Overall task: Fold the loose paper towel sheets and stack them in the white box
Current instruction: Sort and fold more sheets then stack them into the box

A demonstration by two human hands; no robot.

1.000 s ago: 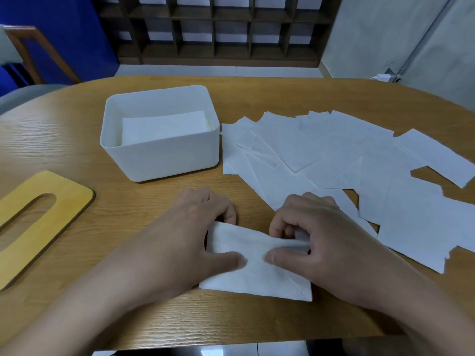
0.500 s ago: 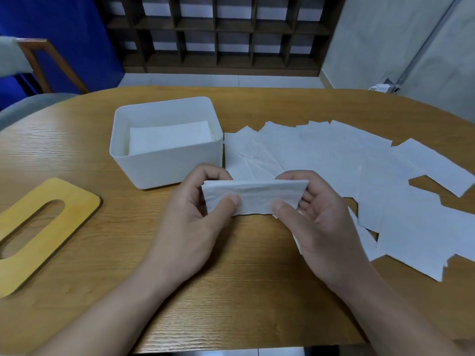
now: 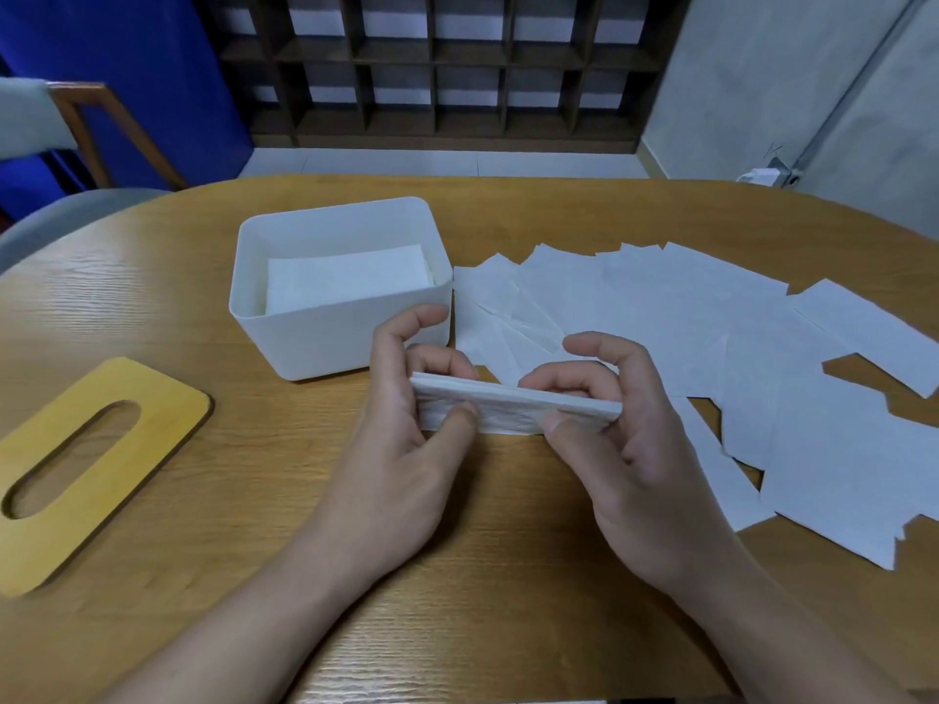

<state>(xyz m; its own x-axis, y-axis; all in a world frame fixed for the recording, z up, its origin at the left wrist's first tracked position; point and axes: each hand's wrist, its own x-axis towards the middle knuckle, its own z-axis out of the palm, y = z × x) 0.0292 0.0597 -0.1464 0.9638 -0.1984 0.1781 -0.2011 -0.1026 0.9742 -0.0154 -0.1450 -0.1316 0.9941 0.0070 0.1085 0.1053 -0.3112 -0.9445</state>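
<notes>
A folded paper towel sheet [image 3: 513, 411] is held level above the table, just in front of the white box [image 3: 325, 343]. My left hand [image 3: 406, 439] pinches its left end between thumb and fingers. My right hand [image 3: 625, 439] pinches its right end the same way. Inside the white box lies a stack of folded sheets [image 3: 345, 279]. Several loose paper towel sheets [image 3: 686, 317] are spread flat and overlapping on the table to the right of the box.
A yellow wooden lid with an oval slot [image 3: 86, 464] lies at the left of the wooden table [image 3: 482, 602]. A chair [image 3: 76, 144] stands behind the table's left side, a dark shelf unit [image 3: 447, 68] against the far wall.
The sheet was pressed flat on the table a second ago. Both hands have lifted it, folded it narrower and carried it toward the box.
</notes>
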